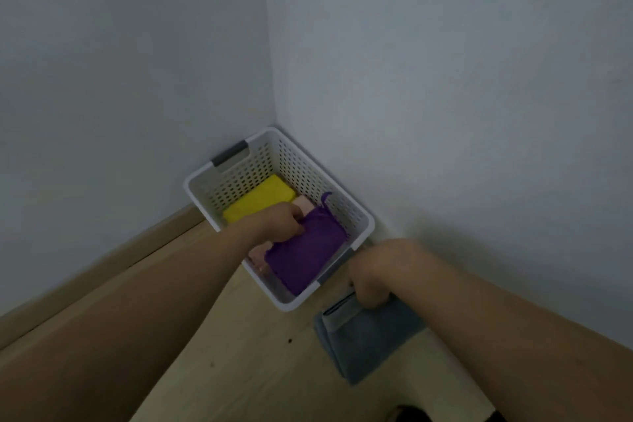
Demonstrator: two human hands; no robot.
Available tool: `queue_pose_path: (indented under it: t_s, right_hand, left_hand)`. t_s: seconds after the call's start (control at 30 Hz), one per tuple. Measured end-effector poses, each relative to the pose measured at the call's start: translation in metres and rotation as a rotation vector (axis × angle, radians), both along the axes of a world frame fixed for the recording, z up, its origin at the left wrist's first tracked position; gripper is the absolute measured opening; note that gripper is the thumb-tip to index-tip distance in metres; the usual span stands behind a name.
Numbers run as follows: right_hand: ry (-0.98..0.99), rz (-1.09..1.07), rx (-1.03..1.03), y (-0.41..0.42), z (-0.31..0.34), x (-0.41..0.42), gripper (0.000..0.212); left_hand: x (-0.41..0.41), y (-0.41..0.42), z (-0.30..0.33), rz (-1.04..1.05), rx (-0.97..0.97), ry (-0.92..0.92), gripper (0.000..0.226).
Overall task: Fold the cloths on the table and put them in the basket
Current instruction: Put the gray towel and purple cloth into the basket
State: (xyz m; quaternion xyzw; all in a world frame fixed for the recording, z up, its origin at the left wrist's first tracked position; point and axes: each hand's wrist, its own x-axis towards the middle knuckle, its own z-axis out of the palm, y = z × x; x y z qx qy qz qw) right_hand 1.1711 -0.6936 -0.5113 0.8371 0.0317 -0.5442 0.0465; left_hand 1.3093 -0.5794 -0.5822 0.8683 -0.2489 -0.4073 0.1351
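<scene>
A white perforated basket (298, 161) with grey handles stands in the wall corner on the wooden table. Inside lie a folded yellow cloth (258, 198) at the far side and a pink cloth (303, 204) partly hidden under a folded purple cloth (303, 250). My left hand (279, 221) reaches into the basket and grips the purple cloth's near-left edge. Just right of the basket, my right hand (368, 279) curls its fingers round the top fold of a folded grey-blue cloth (363, 336) lying on the table.
Two grey walls meet right behind the basket. The light wooden table (246, 353) runs toward me, with a darker wooden edge strip (102, 264) along the left wall. A few dark specks lie on the tabletop near the grey-blue cloth.
</scene>
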Motion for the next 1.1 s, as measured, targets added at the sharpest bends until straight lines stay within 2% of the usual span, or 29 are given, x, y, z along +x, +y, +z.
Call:
queue_pose_path:
  t_s: [0.1, 0.33, 0.47, 0.87, 1.1]
  right_hand:
    - [-0.012, -0.011, -0.038, -0.010, -0.002, 0.002, 0.041]
    - [-0.016, 0.004, 0.027, -0.002, -0.003, 0.001, 0.032]
    - [-0.022, -0.007, 0.046, -0.002, -0.015, 0.006, 0.042]
    - [-0.010, -0.073, 0.060, -0.018, -0.023, 0.008, 0.039]
    - [-0.015, -0.100, 0.090, -0.022, -0.023, 0.008, 0.043]
  left_hand:
    - [0.007, -0.001, -0.005, -0.027, 0.068, -0.004, 0.039]
    - [0.007, -0.005, -0.015, -0.100, 0.167, 0.018, 0.040]
    - [0.000, -0.013, -0.025, -0.170, 0.212, 0.009, 0.043]
    - [-0.012, -0.032, -0.060, -0.169, 0.216, -0.029, 0.047]
    - [-0.014, -0.032, -0.069, -0.296, 0.183, -0.176, 0.039]
